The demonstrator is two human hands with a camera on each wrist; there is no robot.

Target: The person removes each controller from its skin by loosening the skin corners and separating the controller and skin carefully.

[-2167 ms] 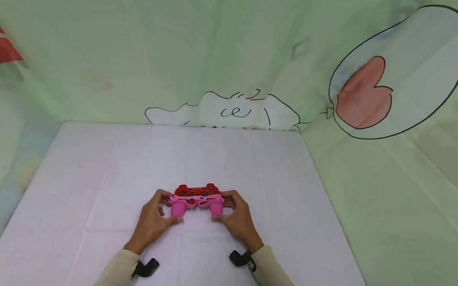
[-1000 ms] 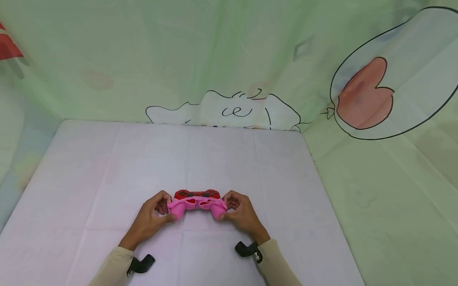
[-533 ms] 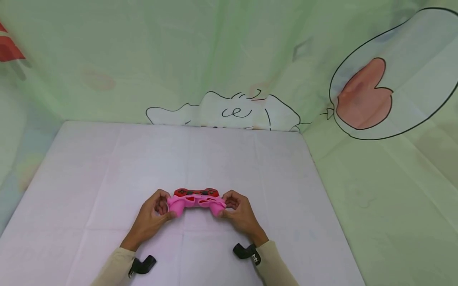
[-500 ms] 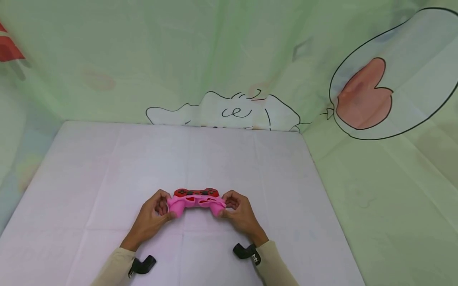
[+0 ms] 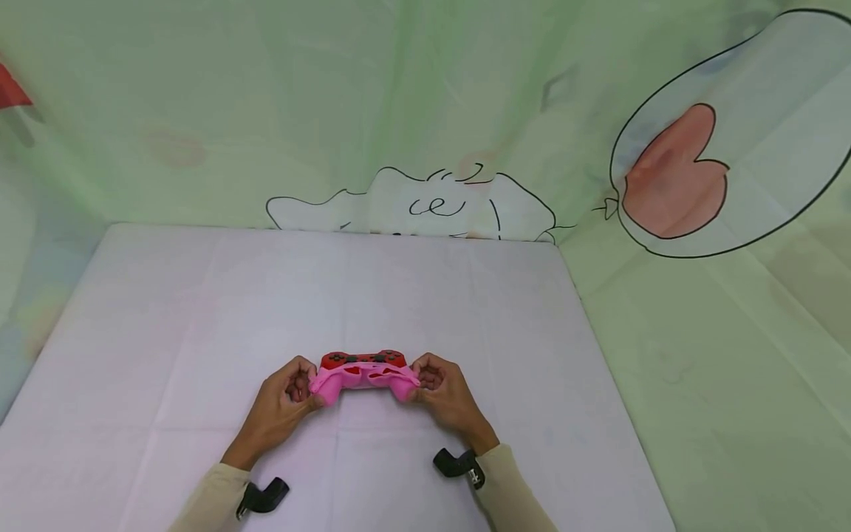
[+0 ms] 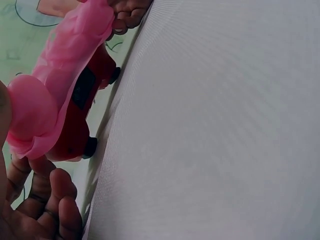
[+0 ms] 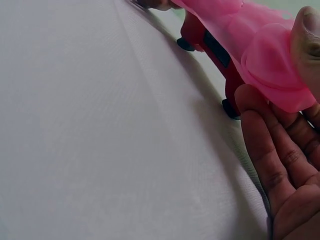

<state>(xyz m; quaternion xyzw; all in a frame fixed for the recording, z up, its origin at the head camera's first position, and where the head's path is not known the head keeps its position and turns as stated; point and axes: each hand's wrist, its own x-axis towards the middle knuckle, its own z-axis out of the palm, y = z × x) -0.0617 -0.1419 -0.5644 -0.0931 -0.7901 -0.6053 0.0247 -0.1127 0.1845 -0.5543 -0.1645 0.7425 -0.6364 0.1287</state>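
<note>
A red game controller point(image 5: 362, 359) sits partly inside a pink rubbery sleeve point(image 5: 364, 375), its upper part with dark buttons showing beyond the sleeve. My left hand point(image 5: 278, 405) pinches the sleeve's left grip between thumb and fingers. At the other end, my right hand point(image 5: 453, 400) pinches the right grip the same way. In the left wrist view, the sleeve point(image 6: 65, 55) wraps over the red body point(image 6: 70, 132), whose dark shoulder buttons stay uncovered. The right wrist view has the thumb point(image 7: 306, 50) on the sleeve's bulging grip, with the fingers on its other side.
A white cloth-covered table point(image 5: 266, 295) lies under the hands. Green printed curtain point(image 5: 299, 96) hangs behind and at the sides. Black wrist cameras point(image 5: 264, 496) are strapped over the beige sleeves.
Since the oldest frame, the hands have moved slightly apart and the controller has tilted, with less of its red face showing above the pink sleeve. Over the last half second little moves.
</note>
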